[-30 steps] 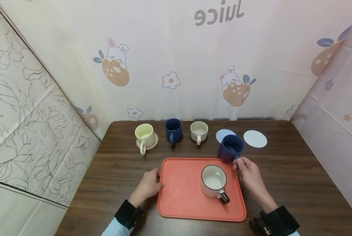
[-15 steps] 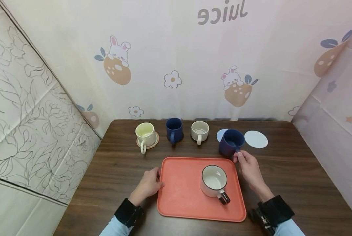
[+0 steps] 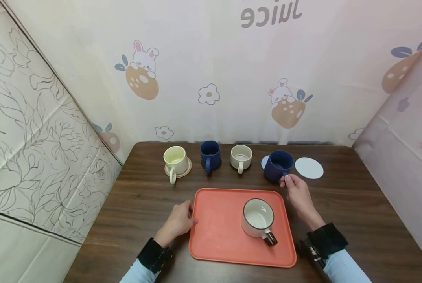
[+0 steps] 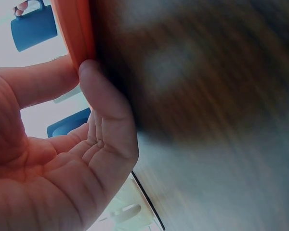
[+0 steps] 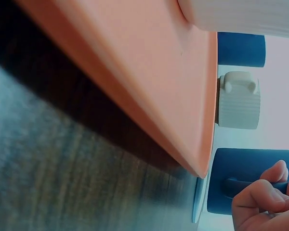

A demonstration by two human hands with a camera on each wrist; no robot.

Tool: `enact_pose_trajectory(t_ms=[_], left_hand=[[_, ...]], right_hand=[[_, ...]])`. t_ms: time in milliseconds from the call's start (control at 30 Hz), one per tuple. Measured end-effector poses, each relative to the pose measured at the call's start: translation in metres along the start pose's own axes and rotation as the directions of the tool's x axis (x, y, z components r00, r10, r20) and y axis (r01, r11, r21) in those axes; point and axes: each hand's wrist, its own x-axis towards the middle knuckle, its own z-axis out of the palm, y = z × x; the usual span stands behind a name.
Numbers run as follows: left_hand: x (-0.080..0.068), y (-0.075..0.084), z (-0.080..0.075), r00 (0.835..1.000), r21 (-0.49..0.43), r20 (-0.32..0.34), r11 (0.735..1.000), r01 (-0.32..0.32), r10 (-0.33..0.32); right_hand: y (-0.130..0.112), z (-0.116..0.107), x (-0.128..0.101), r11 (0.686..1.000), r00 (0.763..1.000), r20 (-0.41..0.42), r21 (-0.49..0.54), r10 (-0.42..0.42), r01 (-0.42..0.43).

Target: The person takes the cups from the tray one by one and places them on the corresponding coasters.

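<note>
By its handle, my right hand (image 3: 297,195) pinches a dark blue mug (image 3: 279,163), upright behind the tray's far right corner. The mug overlaps a pale blue round coaster (image 3: 264,161) in the head view, leaving only its left edge showing. In the right wrist view, the mug (image 5: 245,166) stands close over the coaster, fingers curled round the handle. My left hand (image 3: 177,220) grips the left rim of a coral-red tray (image 3: 216,232); thumb and fingertip pinch the rim (image 4: 77,33) in the left wrist view. On the tray stands a white mug (image 3: 257,218) with a dark rim and black-tipped handle.
Along the table's back stand a pale yellow-green mug (image 3: 175,159) on a round coaster (image 3: 187,169), another dark blue mug (image 3: 210,154) and a cream mug (image 3: 241,156). A white round coaster (image 3: 309,168) lies right of the held mug. Printed curtains hang around the table.
My right hand has carried the blue mug back and slightly right, away from the tray's corner and over the pale blue coaster. The left hand keeps its grip on the tray.
</note>
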Motion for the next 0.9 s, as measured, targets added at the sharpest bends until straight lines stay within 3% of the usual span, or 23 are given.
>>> enact_pose_trajectory(t_ms=[900], left_hand=[[0.001, -0.004, 0.001, 1.000, -0.020, 0.000, 1.000, -0.001, 0.001]], right_hand=[[0.005, 0.005, 0.048, 0.999, 0.999, -0.037, 0.021, -0.024, 0.025]])
